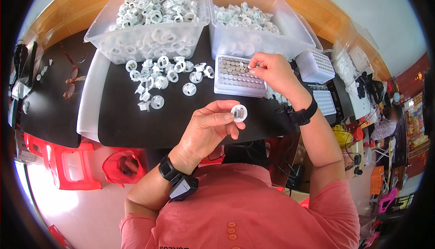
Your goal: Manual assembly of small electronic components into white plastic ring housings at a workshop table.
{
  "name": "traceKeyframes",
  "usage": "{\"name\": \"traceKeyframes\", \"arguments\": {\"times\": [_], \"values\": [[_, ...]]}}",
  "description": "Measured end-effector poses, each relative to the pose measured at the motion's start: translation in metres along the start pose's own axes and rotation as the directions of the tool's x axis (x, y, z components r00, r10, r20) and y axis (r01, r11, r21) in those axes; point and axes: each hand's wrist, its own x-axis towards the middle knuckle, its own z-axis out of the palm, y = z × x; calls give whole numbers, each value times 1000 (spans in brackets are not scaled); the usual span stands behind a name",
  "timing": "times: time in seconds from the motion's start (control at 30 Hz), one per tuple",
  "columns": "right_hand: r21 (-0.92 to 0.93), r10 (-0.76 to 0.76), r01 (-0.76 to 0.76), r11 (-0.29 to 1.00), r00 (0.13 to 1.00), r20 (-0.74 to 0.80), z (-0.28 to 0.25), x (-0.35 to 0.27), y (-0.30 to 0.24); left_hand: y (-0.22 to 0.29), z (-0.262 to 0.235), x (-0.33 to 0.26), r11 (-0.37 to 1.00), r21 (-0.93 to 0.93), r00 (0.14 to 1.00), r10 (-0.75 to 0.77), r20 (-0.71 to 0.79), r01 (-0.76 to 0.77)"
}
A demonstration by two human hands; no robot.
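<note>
White plastic ring (239, 112) pinched in left hand (206, 129) over table edge; right hand (272, 71) pinching small disc (253, 64) above disc tray (239, 76). Step looks like fitting disc into ring; next likely needs centring

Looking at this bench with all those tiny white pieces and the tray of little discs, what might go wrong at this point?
The left hand pinches a small white ring part over the table's near edge, so a slip might drop it to the floor. The right hand picks over the tray of small round discs; a nudge of the wrist might shift the tray or scatter discs. The loose white parts lie unguarded, and a sweeping forearm might push some off.
</note>
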Motion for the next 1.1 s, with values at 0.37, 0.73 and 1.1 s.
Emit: {"name": "traceKeyframes", "arguments": {"times": [0.37,0.73,1.1], "values": [[-124,-56,51,991,998,-40,5,3,1,-1,-2,3,1000,11,1000,20,2,-20],[-223,-129,110,968,989,-71,6,-12,2,-3,-2,3,999,8,999,31,11,-31],[338,-273,290,895,957,-99,52,-108,-85,6,12,14,977,-95,976,181,-118,-192]]}}
